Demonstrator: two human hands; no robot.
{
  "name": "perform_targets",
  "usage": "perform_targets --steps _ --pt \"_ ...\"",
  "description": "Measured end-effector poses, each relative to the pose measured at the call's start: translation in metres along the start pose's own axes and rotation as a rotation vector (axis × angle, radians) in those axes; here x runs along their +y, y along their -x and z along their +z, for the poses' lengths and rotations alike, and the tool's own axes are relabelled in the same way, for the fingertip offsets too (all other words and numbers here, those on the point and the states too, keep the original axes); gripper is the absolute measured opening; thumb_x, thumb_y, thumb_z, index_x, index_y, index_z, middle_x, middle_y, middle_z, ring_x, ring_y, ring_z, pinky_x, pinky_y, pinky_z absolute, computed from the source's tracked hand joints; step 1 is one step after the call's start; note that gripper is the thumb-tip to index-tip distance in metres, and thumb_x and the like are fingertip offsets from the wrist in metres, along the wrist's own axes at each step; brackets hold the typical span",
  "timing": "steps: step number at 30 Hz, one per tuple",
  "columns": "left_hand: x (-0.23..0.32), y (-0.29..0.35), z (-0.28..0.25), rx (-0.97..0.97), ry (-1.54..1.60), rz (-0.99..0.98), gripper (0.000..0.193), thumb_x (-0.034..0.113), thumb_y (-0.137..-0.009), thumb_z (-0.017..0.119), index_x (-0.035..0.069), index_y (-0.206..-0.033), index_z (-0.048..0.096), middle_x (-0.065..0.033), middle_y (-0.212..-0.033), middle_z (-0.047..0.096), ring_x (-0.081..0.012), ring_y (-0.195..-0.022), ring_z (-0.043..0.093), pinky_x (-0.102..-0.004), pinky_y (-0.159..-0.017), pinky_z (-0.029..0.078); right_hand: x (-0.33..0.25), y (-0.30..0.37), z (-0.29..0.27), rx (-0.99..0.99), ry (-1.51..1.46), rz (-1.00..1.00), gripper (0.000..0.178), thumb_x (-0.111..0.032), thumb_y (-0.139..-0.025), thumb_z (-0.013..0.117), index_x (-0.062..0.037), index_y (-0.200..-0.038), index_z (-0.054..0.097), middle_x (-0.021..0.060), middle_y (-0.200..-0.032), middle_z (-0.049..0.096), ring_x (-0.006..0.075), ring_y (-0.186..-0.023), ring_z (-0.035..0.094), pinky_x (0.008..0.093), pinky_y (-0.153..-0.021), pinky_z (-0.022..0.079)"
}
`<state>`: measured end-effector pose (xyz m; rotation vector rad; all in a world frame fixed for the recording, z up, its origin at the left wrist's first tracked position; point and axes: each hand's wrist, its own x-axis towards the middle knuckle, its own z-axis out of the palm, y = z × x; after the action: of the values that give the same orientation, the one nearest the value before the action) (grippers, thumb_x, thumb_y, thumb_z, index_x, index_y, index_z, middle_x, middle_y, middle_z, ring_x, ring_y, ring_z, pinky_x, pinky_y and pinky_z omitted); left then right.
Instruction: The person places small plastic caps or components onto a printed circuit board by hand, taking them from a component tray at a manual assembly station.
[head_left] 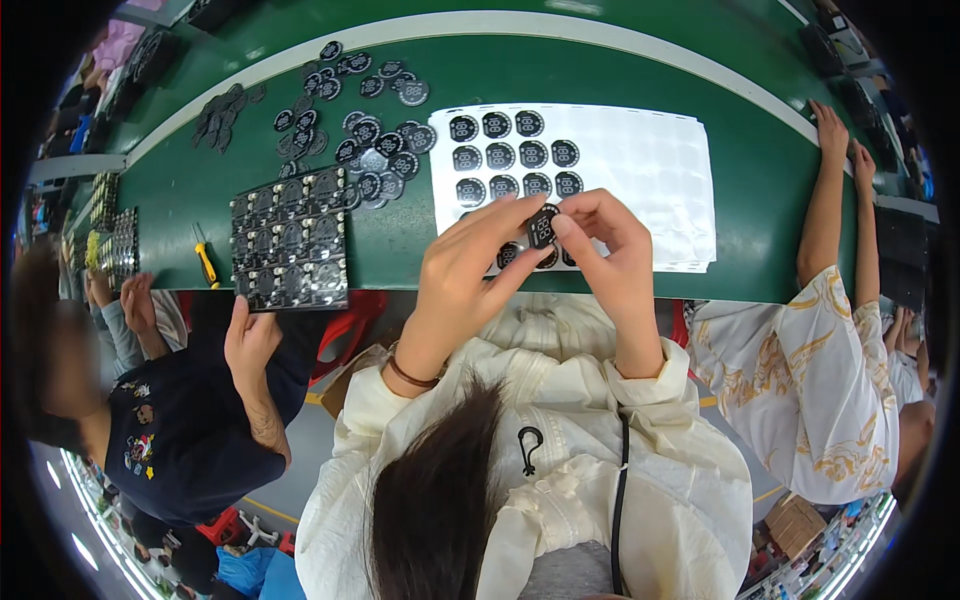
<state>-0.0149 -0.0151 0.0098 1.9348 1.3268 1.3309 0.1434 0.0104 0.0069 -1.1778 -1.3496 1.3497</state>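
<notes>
Above the near edge of the white sheet, I hold a small black rounded display label with pale digit marks. The fingertips of my left hand close on its left side. My right hand pinches its right edge between thumb and fingers. Rows of similar black labels lie on the left part of the sheet, and my hands partly cover the lowest ones. Whether the held piece is one layer or two, I cannot tell.
Loose black rounded pieces are scattered on the green table. A clear-topped panel of black round parts sits at the left, steadied by a co-worker's hand. A yellow-handled screwdriver lies beyond it. Another person's arms rest at right.
</notes>
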Motion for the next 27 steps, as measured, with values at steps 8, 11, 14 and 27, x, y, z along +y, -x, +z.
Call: perform_targets --steps 8,11,14,27 --pt "-0.013 0.031 -0.019 0.177 -0.256 -0.036 0.034 0.004 -0.072 0.072 -0.001 -0.104 0.062 -0.0123 -0.102 0.064 -0.025 -0.084 0.064 -0.0326 -0.072 0.05 0.002 -0.021 0.004 -0.197 -0.002 0.083 0.01 -0.01 -0.084 0.065 -0.0006 -0.083 0.062 -0.0009 -0.073 0.06 0.0055 -0.067 0.057 0.018 -0.059 0.044" --pt "-0.022 0.085 -0.035 0.261 -0.063 -0.246 0.013 0.007 -0.081 0.064 -0.002 -0.09 0.06 -0.0109 -0.083 0.062 -0.0191 -0.071 0.06 -0.0261 -0.065 0.047 -0.02 -0.054 0.012 -0.298 0.154 0.008 0.015 -0.014 -0.084 0.066 0.0002 -0.08 0.063 -0.0002 -0.069 0.061 0.0052 -0.064 0.056 0.0187 -0.057 0.043" --pt "-0.044 0.134 -0.043 0.419 0.063 -0.423 0.017 0.014 -0.089 0.057 -0.001 -0.081 0.058 -0.0091 -0.074 0.06 -0.015 -0.064 0.056 -0.0229 -0.058 0.043 -0.025 -0.09 0.038 -0.413 0.335 -0.113 0.02 -0.018 -0.084 0.066 0.0005 -0.077 0.064 0.0013 -0.065 0.061 0.0054 -0.061 0.057 0.0195 -0.057 0.044" --pt "-0.076 0.128 -0.092 0.948 0.532 -0.732 0.026 0.025 -0.096 0.048 0.006 -0.079 0.05 -0.0033 -0.07 0.058 -0.0083 -0.056 0.052 -0.0215 -0.05 0.038 0.011 -0.15 0.093 -0.197 0.802 -0.397 0.029 -0.031 -0.084 0.062 -0.0026 -0.082 0.069 0.0054 -0.068 0.066 0.0128 -0.061 0.063 0.0255 -0.057 0.047"
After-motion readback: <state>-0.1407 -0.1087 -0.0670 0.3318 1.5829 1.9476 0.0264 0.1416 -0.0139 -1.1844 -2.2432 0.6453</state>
